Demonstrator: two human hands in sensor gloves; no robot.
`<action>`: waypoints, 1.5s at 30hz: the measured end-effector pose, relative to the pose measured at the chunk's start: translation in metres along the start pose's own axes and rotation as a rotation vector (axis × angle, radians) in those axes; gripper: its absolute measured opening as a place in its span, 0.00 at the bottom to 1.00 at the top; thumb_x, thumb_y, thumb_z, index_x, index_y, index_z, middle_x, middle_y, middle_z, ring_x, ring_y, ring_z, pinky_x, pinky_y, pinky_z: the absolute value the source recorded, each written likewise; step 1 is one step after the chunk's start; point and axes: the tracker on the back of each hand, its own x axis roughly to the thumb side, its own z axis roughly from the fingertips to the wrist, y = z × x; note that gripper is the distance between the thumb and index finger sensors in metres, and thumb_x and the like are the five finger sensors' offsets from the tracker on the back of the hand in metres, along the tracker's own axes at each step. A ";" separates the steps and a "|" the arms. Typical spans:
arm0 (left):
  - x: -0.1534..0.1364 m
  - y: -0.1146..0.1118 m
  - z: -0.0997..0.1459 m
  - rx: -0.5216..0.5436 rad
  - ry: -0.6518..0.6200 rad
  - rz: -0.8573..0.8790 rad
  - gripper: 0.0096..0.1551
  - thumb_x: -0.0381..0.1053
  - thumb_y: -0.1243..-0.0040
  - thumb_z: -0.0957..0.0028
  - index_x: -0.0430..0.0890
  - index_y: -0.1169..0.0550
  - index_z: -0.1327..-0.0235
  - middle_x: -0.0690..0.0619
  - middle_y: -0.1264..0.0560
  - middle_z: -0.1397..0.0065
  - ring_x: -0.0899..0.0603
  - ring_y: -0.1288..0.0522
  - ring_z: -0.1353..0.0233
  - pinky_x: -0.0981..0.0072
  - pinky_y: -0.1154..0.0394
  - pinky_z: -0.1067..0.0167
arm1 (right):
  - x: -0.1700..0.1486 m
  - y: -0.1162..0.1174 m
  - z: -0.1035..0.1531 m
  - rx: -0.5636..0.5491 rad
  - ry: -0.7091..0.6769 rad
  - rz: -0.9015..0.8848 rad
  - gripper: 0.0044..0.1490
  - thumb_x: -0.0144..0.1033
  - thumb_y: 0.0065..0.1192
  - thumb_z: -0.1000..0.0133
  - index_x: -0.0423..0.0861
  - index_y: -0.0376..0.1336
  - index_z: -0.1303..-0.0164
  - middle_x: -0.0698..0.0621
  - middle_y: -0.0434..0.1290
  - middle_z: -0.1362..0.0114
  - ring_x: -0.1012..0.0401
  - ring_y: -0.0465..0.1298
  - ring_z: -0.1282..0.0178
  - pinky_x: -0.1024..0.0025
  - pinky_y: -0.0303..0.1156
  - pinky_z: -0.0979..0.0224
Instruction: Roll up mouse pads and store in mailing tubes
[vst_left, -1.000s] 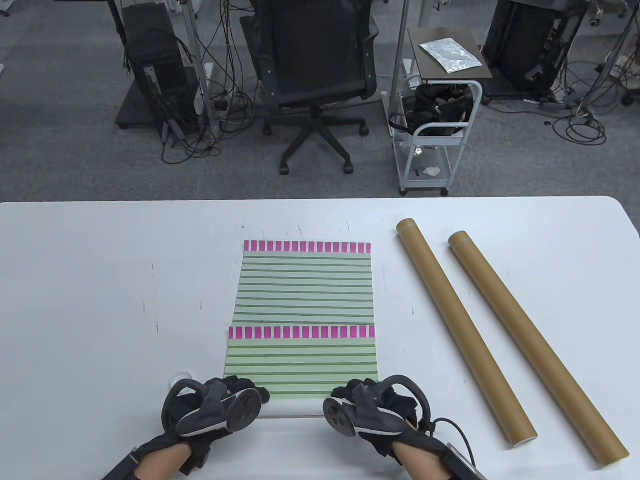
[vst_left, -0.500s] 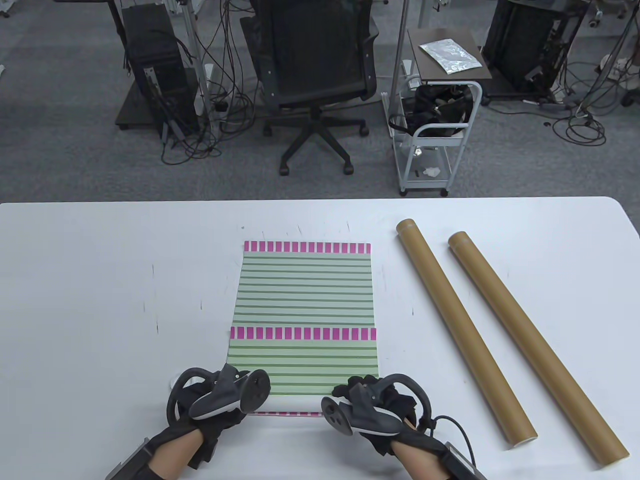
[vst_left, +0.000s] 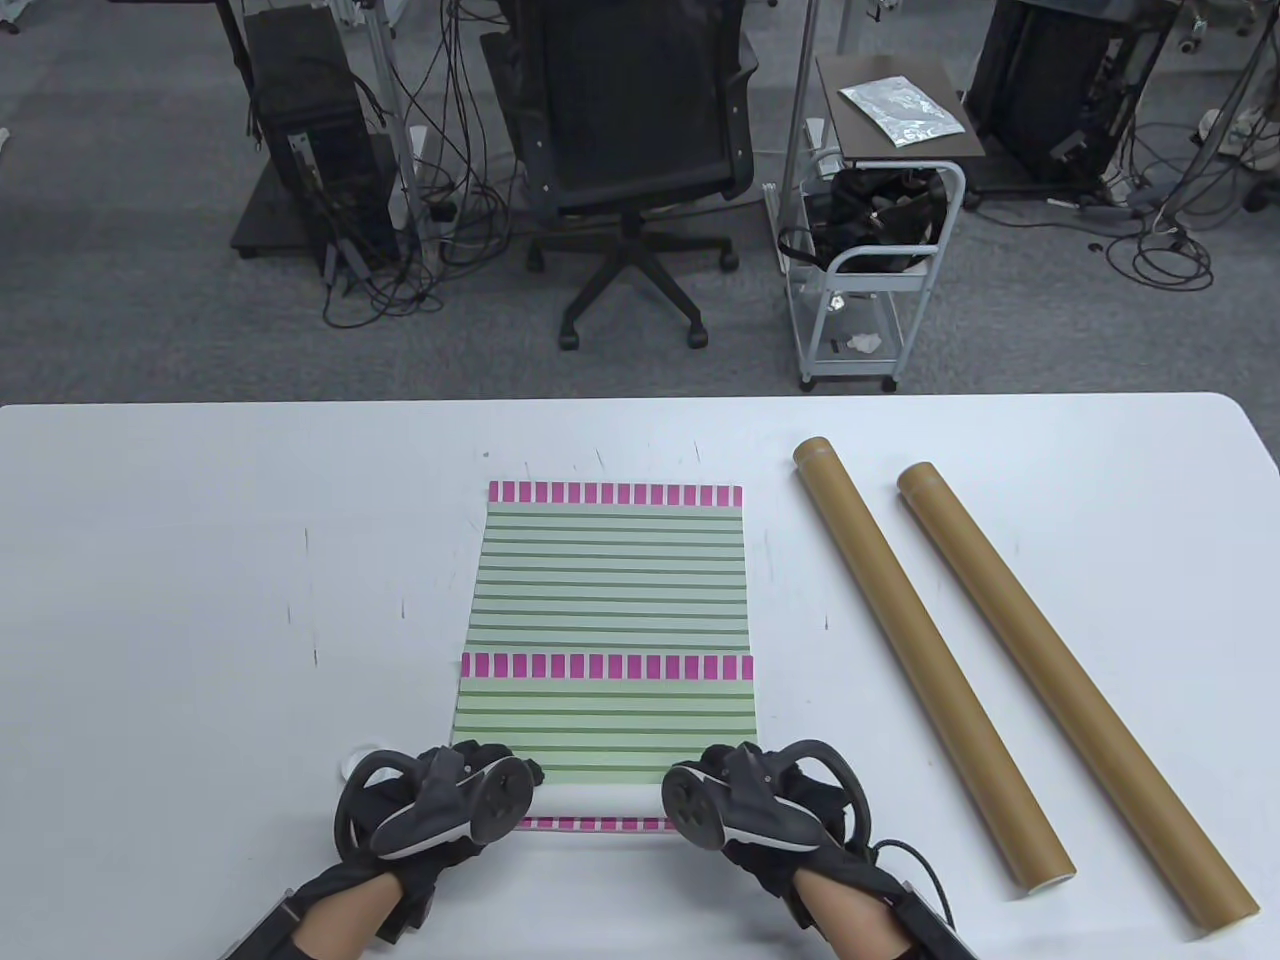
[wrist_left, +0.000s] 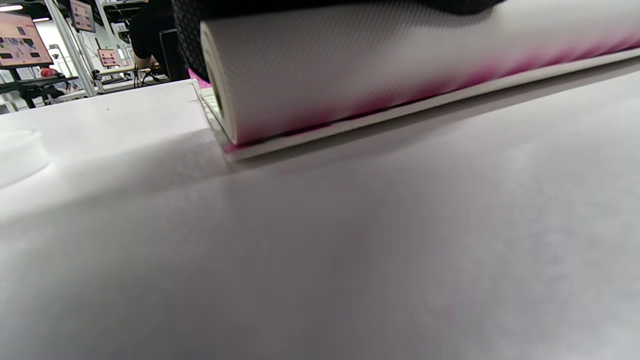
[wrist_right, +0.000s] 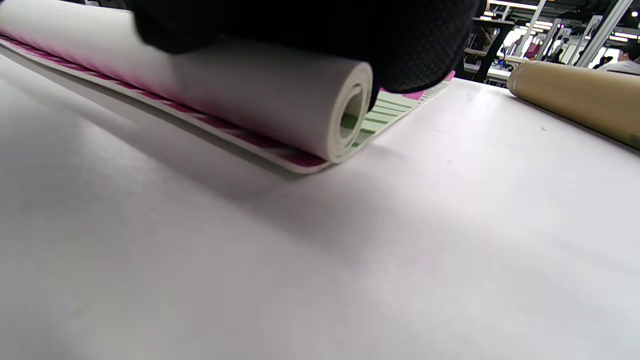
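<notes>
Two green-striped mouse pads with pink end bands lie stacked at the table's middle. The lower pad (vst_left: 610, 570) lies flat. The upper pad (vst_left: 605, 715) is curled at its near end into a white roll (vst_left: 595, 798). My left hand (vst_left: 505, 778) grips the roll's left end and my right hand (vst_left: 695, 778) its right end. The roll (wrist_left: 350, 65) sits under my left fingers (wrist_left: 320, 4) in the left wrist view. It lies under my right fingers (wrist_right: 300, 25) as a spiral end (wrist_right: 350, 117). Two brown mailing tubes (vst_left: 930, 660) (vst_left: 1070, 690) lie diagonally at the right.
A small white round object (vst_left: 356, 765) lies on the table just left of my left hand. One tube (wrist_right: 575, 95) shows at the right in the right wrist view. An office chair (vst_left: 630, 130) and a white cart (vst_left: 870, 250) stand beyond the table's far edge.
Both hands have rolled the upper pad's near end away from me. The lower pad's pink near band now shows in front of the roll.
</notes>
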 end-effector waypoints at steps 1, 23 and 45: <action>0.000 0.000 0.000 -0.002 0.003 0.002 0.27 0.59 0.54 0.54 0.69 0.29 0.39 0.66 0.25 0.32 0.53 0.24 0.31 0.64 0.25 0.28 | 0.000 0.000 0.000 -0.010 0.008 0.005 0.34 0.46 0.57 0.51 0.54 0.61 0.32 0.51 0.69 0.29 0.53 0.73 0.33 0.55 0.70 0.30; 0.009 0.005 0.006 -0.028 -0.081 -0.033 0.29 0.59 0.50 0.57 0.65 0.28 0.39 0.63 0.22 0.34 0.53 0.21 0.34 0.65 0.22 0.32 | 0.004 0.002 0.000 0.097 0.018 0.025 0.33 0.42 0.54 0.52 0.54 0.63 0.34 0.53 0.72 0.32 0.54 0.76 0.37 0.57 0.74 0.34; 0.010 0.007 0.011 0.057 0.027 -0.075 0.30 0.63 0.43 0.59 0.65 0.27 0.39 0.64 0.23 0.34 0.53 0.22 0.32 0.62 0.25 0.28 | 0.007 0.005 0.001 -0.062 0.058 0.122 0.30 0.39 0.50 0.52 0.54 0.65 0.38 0.53 0.74 0.35 0.55 0.77 0.40 0.58 0.74 0.35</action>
